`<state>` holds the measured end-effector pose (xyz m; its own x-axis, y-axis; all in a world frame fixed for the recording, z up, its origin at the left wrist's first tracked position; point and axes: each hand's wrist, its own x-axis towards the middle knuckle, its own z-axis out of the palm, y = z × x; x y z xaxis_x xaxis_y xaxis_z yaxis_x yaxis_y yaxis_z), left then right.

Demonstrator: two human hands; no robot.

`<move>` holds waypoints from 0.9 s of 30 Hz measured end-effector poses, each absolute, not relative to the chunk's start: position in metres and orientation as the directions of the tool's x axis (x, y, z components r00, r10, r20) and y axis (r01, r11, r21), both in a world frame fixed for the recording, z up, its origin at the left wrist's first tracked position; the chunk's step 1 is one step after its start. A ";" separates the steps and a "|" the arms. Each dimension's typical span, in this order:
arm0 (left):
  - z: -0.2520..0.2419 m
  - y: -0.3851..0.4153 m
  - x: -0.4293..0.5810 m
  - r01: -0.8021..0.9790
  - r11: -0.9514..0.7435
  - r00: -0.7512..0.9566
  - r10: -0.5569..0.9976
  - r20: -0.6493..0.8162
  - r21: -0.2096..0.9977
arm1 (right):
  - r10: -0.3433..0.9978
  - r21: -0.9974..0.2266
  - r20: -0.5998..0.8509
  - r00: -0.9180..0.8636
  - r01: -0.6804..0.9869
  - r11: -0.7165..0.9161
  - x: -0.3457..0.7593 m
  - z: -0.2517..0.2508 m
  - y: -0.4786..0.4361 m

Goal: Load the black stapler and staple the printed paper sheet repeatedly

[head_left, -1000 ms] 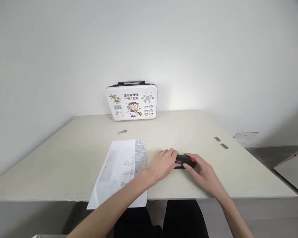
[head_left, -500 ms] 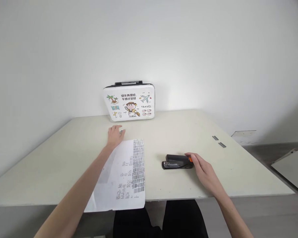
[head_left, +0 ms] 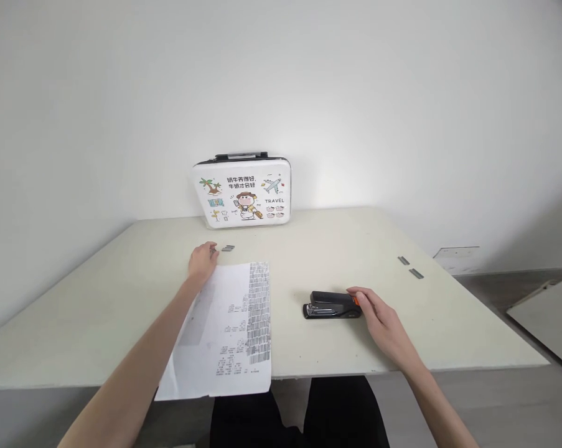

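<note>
My left hand (head_left: 202,261) is closed just beyond the top edge of the printed sheet (head_left: 234,323), with a small grey strip of staples (head_left: 213,251) showing between its fingertips. To the right of those fingers, more grey staple strips (head_left: 228,248) lie close together on the table. My right hand (head_left: 378,317) grips the rear end of a black stapler (head_left: 332,305) with an orange part. The stapler rests on the table, its front pointing left and its jaw slightly parted.
A white case (head_left: 243,193) with cartoon prints and a black handle leans against the wall at the back. Two grey staple strips (head_left: 410,267) lie near the right edge of the table (head_left: 337,249). The paper's lower end hangs over the front edge.
My left hand has drawn back to the left from the staple strips, uncovering them, and its fingers have closed. My right hand and the stapler stay in place.
</note>
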<state>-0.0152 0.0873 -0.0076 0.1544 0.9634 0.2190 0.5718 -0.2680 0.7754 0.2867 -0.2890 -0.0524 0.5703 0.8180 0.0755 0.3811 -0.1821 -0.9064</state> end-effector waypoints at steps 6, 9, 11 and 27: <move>0.029 0.064 -0.004 0.182 -0.037 0.049 0.998 0.029 0.983 | 0.814 -0.891 0.078 0.576 0.407 -0.203 0.286 -0.053 -0.290; 0.048 0.034 0.013 0.012 0.099 0.205 0.974 -0.099 0.995 | 0.818 -0.891 0.076 0.570 0.408 -0.201 0.287 -0.053 -0.290; 0.053 0.003 0.027 -0.034 0.153 0.328 0.935 -0.134 0.988 | 0.820 -0.889 0.074 0.568 0.411 -0.205 0.286 -0.053 -0.290; 0.007 -0.129 0.085 0.443 -0.701 0.842 0.539 0.009 0.559 | 0.881 -0.872 0.107 0.462 0.470 -0.141 0.283 -0.048 -0.290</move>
